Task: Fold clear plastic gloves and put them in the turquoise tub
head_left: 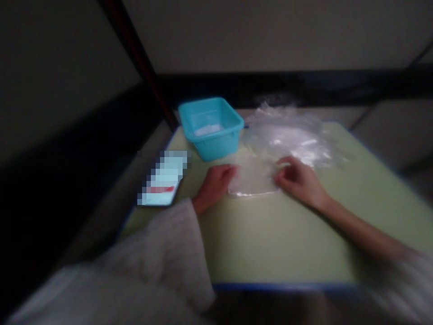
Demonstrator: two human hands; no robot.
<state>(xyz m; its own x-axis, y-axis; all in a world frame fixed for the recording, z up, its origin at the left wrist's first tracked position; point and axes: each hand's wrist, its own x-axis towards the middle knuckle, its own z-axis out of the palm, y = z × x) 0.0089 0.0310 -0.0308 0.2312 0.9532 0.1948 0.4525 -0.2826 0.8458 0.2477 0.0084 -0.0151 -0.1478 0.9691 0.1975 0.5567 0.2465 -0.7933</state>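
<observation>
A clear plastic bag (254, 177) lies flat on the pale green table (270, 243) between my two hands. My left hand (216, 180) is closed at the bag's left edge, its fingertips pinching the plastic there. At the right edge, my right hand (299, 180) is curled with its thumb and index finger apart, the fingertips beside the plastic; blur hides whether they touch it. Behind the bag sits a loose pile of clear plastic bags (294, 135). A turquoise basket (218, 143) stands at the back left, with something white (208, 130) inside.
Left of my left hand, a phone (164, 180) with a lit, pixelated screen rests near the table's left edge. The table has a blue rim (284, 286). A wall (270, 36) with a dark band rises behind the table.
</observation>
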